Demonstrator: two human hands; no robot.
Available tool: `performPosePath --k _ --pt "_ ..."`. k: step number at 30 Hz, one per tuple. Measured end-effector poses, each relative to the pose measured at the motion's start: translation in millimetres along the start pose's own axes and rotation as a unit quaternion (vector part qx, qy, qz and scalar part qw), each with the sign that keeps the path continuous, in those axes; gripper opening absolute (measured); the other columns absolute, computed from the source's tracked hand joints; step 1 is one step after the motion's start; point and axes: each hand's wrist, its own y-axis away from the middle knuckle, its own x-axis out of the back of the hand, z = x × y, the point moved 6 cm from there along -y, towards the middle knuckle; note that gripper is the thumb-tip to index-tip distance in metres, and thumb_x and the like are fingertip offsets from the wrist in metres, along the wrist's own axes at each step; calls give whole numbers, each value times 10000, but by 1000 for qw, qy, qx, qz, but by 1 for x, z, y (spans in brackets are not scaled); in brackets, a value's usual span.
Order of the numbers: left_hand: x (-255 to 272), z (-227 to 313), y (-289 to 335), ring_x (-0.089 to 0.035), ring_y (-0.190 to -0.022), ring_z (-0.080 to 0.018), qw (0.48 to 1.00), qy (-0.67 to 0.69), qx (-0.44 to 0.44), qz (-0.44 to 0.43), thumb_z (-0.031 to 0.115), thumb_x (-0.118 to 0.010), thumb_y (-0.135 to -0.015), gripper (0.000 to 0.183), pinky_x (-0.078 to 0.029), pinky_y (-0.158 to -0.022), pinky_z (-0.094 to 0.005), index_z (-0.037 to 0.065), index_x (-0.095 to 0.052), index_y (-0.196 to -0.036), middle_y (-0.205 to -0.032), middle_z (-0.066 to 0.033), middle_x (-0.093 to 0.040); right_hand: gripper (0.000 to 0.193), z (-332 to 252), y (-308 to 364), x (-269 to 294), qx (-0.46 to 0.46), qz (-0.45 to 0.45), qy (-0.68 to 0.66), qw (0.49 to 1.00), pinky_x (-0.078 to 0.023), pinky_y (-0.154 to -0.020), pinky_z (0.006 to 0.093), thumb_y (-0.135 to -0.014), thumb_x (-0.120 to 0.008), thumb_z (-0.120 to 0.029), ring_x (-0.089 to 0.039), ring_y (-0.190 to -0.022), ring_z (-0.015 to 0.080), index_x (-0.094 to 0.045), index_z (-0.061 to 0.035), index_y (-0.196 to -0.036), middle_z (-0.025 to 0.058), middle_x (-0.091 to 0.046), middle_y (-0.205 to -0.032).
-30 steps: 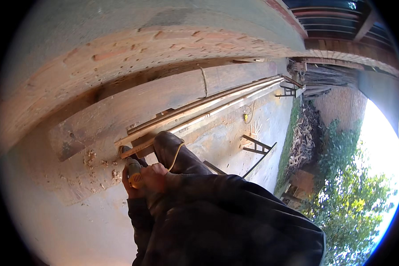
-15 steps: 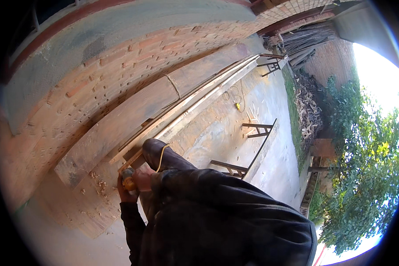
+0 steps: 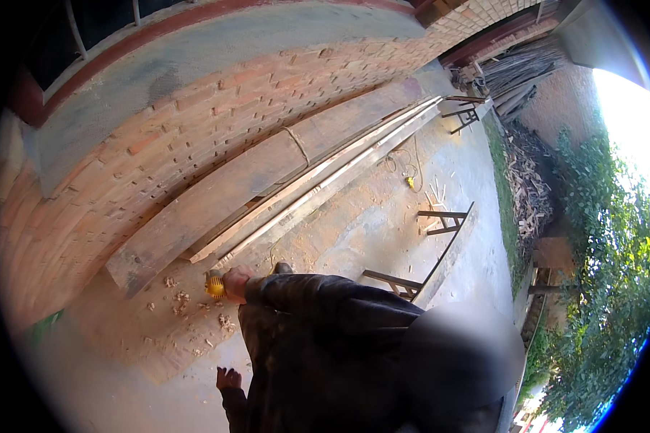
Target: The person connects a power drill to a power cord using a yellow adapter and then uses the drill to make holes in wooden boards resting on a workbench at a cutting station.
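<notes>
My right hand [image 3: 236, 283] grips a yellow corded power tool [image 3: 214, 286] with vent slots; its exact kind is unclear. The tool sits just off the near ends of the long boards [image 3: 227, 257], above a floor strewn with shavings. Whether it touches wood cannot be made out. My left hand [image 3: 228, 378] hangs apart from it, lower in the picture, fingers spread and holding nothing. Beside my right sleeve shows the tip of a dark boot [image 3: 283, 268]. A thin cord [image 3: 273, 249] runs near it.
A wide plank [image 3: 217, 187] lies along the brick wall [image 3: 195, 133], rope round it. Curled shavings [image 3: 181, 299] litter the floor. To the right stands a low wooden trestle [image 3: 451, 252]; another bench [image 3: 466, 112] is farther off, past a coiled cable [image 3: 404, 166]. Beyond lie piled wood scraps [image 3: 530, 180].
My left hand has let go of the power tool and dropped away. My raised leg has come down from the boards. The tool stays in my right hand, and the view has shifted.
</notes>
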Motion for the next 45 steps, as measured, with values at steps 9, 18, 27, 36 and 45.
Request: performPosePath --k 9,18,27,36,45 --pt "14 -90 67 -636 -825 -273 958 -285 -15 9 493 -645 -978 549 -560 -737 -430 54 -550 -1295 -1109 -190 -661 398 72 54 9 -7 79 -220 972 -576 -821 465 -806 -746 -438 -728 -933 383 -776 -94 -1003 204 -741 -917" --pt "-172 -24 95 -647 -699 -253 940 -277 -157 -126 411 -655 -982 418 -572 -616 -384 42 -606 -1171 -981 -188 -683 370 251 182 -45 -15 74 -643 762 -553 -576 308 -914 -742 -397 -692 -601 164 -776 -30 -940 77 -741 -742" --pt "-324 -31 125 -640 -654 -212 856 -417 -232 -197 362 -677 -988 357 -560 -584 -351 30 -621 -1103 -918 -135 -693 251 363 312 -52 -44 124 -874 467 -584 -569 347 -985 -720 -271 -699 -670 195 -627 -52 -1067 82 -712 -859" --pt "-600 -108 216 -666 -650 -180 718 -572 -216 -332 260 -649 -1015 260 -576 -546 -326 48 -603 -1158 -851 -117 -670 308 471 384 -86 -13 315 -918 242 -600 -636 390 -1017 -653 -319 -687 -718 219 -616 -19 -1078 131 -705 -960" --pt "-720 -156 157 -644 -615 -185 648 -658 -192 -334 292 -645 -1027 309 -534 -487 -323 56 -602 -1221 -849 -102 -681 360 551 354 -122 -69 324 -940 77 -604 -674 401 -1022 -619 -372 -704 -741 236 -627 -20 -1095 140 -728 -955"
